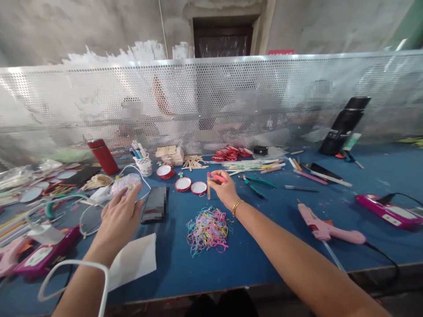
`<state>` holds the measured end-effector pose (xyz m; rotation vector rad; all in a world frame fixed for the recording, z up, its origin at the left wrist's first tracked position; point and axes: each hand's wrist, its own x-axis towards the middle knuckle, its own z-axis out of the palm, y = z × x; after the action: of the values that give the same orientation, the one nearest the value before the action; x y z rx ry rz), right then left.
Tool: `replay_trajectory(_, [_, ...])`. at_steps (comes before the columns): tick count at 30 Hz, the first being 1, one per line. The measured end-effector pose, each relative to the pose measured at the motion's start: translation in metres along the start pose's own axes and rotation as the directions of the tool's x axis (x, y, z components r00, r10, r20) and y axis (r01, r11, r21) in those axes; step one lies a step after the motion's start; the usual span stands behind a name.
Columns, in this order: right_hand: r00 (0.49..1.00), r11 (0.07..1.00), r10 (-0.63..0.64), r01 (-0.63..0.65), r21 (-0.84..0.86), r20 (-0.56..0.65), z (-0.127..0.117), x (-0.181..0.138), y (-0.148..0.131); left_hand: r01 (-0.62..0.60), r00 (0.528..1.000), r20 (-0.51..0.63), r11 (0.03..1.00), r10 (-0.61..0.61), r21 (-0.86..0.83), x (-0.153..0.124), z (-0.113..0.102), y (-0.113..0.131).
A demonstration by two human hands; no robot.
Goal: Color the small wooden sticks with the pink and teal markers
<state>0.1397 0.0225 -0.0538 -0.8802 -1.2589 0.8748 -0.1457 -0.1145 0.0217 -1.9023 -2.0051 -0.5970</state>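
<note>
My right hand (224, 189), a gold bracelet at the wrist, pinches a small wooden stick (209, 192) that stands upright with a red tip. A short pink piece (218, 177) also shows at these fingers; I cannot tell what it is. Just left of the stick are round red-rimmed tins (198, 188) with pale insides. My left hand (120, 211) hovers with its fingers apart, near a clear plastic bag (127, 182) and a dark phone (154, 204). Between my arms lies a heap of colourful rubber bands (209, 231).
A pink glue gun (327, 226) and teal-handled pliers (256, 186) lie right. Wooden sticks (194, 162) and red discs (229, 153) lie at the back. A red bottle (103, 157) and pen cup (143, 165) stand left. White cable (86, 220) loops by my left arm.
</note>
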Motion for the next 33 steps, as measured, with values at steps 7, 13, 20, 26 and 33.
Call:
replay_trajectory(7, [0.994,0.995,0.057,-0.065,0.082,0.096,0.000,-0.007,-0.015,-0.188,0.981,-0.006,0.949,0.193,-0.253,-0.043,0.012,0.063])
replay_trajectory(13, [0.973,0.994,0.040,-0.062,0.087,0.227,0.002,-0.014,-0.024,-0.221,0.967,0.064,0.934,0.248,-0.281,-0.031,0.044,0.134])
replay_trajectory(20, [0.959,0.997,0.019,-0.041,0.072,0.281,0.003,-0.015,-0.023,0.006,0.936,0.307,0.866,0.171,-0.500,0.010,0.061,0.145])
replay_trajectory(26, [0.947,0.999,-0.006,-0.008,0.043,0.321,0.005,-0.016,-0.023,0.109,0.952,0.290,0.771,0.102,-0.628,0.020,0.082,0.141])
replay_trajectory(33, [0.997,0.998,-0.035,0.032,0.046,0.074,0.003,-0.012,-0.025,0.219,0.946,0.315,0.561,0.079,-0.799,0.025,0.118,0.130])
